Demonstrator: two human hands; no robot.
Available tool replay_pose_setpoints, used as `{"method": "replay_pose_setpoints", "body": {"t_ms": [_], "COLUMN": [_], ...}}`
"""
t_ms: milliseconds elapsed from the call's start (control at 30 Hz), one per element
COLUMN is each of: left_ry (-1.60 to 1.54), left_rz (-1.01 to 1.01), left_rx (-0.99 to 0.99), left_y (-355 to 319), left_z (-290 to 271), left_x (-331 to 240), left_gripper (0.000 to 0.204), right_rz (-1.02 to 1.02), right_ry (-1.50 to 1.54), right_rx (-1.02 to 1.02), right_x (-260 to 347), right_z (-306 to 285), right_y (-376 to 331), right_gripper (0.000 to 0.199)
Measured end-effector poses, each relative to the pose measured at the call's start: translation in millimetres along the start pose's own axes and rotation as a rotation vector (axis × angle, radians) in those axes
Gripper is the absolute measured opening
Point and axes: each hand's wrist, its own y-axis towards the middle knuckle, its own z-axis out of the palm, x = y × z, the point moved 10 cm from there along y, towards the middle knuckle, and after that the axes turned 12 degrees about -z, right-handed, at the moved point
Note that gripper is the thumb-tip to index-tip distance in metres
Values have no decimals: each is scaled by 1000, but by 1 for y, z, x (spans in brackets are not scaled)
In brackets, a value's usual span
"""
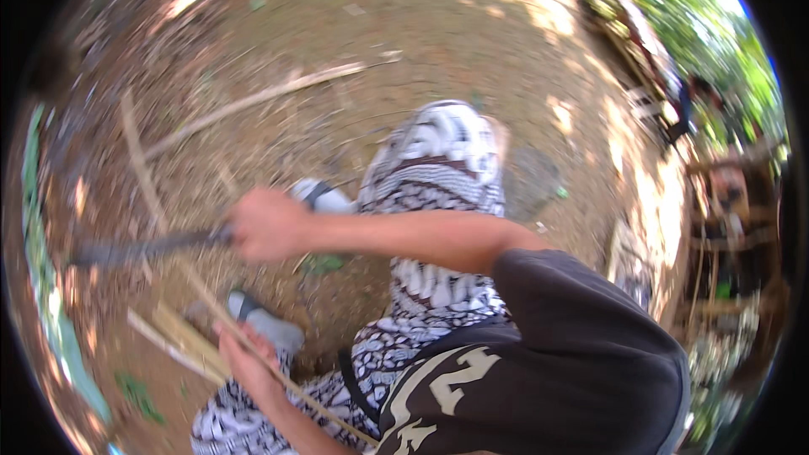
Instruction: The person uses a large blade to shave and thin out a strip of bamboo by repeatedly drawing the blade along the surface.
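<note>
My right hand (268, 225) is closed around the handle of a machete (152, 247), whose dark blade points left and is smeared by motion. The blade lies across or above a long, thin bamboo strip (209, 297); whether they touch I cannot tell. Lower down, my left hand (251, 364) grips that strip, which runs from the ground at upper left back toward my lap. Beside the left hand lie several pale split bamboo pieces (179, 339). My bent legs in patterned trousers (438, 160) sit close to both hands.
Another pale stick (270, 97) lies on the brown dirt ground (404, 25) ahead. A long green pole-like thing (46, 278) curves along the left rim. At right stand a wooden structure (729, 240) and green foliage (666, 0). My feet (274, 329) rest near the bamboo.
</note>
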Motion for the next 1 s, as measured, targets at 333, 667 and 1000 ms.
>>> {"method": "replay_pose_setpoints", "body": {"t_ms": [333,667,1000], "left_ry": [51,128,997], "left_rz": [147,124,1225], "left_rx": [328,274,-101], "left_y": [-28,-18,-18], "left_z": [70,79,58], "left_x": [-25,-29,-75], "left_gripper": [36,34,26], "right_rz": [-63,-13,34], "right_ry": [-287,-299,-260], "right_rx": [-20,-220,-213], "right_x": [46,33,21], "right_z": [-39,-34,-13], "right_y": [-81,-89,-77], "right_gripper": [19,19,18]}}
